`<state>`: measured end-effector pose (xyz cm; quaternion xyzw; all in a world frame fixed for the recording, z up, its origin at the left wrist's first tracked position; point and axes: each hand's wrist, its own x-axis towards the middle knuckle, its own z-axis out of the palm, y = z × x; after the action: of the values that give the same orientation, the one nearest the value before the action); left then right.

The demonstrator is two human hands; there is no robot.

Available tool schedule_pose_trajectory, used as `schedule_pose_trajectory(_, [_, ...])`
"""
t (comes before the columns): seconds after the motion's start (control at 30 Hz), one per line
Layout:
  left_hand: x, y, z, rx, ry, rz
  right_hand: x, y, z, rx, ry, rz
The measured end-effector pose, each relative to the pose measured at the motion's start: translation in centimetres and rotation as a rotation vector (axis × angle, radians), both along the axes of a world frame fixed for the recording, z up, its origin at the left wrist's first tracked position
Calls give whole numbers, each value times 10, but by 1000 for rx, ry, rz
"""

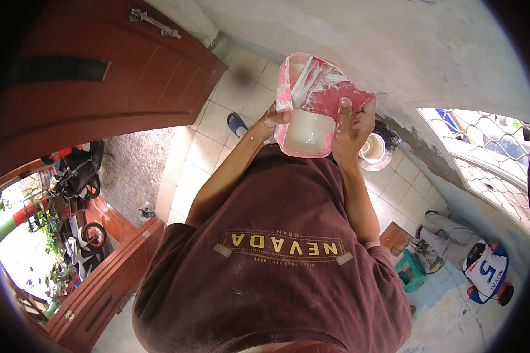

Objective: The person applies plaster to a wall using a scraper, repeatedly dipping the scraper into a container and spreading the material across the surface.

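My left hand (270, 123) grips the left side of a pink plastic tub (282, 88), its thumb over the rim. Wet white paste (310, 130) fills the near part of the tub, and dried paste crusts its walls. A flat red scraper (327, 97), streaked with white, lies across the tub's upper right. My right hand (352, 126) is closed on the scraper's right part, thumb on top; its other fingers are mostly hidden underneath. White smears mark my left hand and wrist.
A whitish bucket (376, 154) stands on the tiles beyond my right forearm. A blue slipper (237, 125) lies left of the tub. A patchy plastered wall (394, 47) rises ahead. At right are a green stool (412, 270) and another person (483, 265); a brown door (118, 76) stands left.
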<state>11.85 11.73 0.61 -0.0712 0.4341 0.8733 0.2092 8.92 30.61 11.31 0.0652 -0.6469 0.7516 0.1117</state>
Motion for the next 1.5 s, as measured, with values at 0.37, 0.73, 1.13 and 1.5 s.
schedule_pose_trajectory(0.37, [-10,8,6,-6,11,-32,-9,13,-3,-39,-3,-64])
schedule_pose_trajectory(0.73, [-15,8,10,-10,9,-43,-5,22,-2,12,-27,-35])
schedule_pose_trajectory(1.13, [-20,15,15,-18,8,-33,-3,23,-6,9,-66,12])
schedule_pose_trajectory(1.5, [-24,17,8,92,96,-36,-9,20,-3,66,-23,-17])
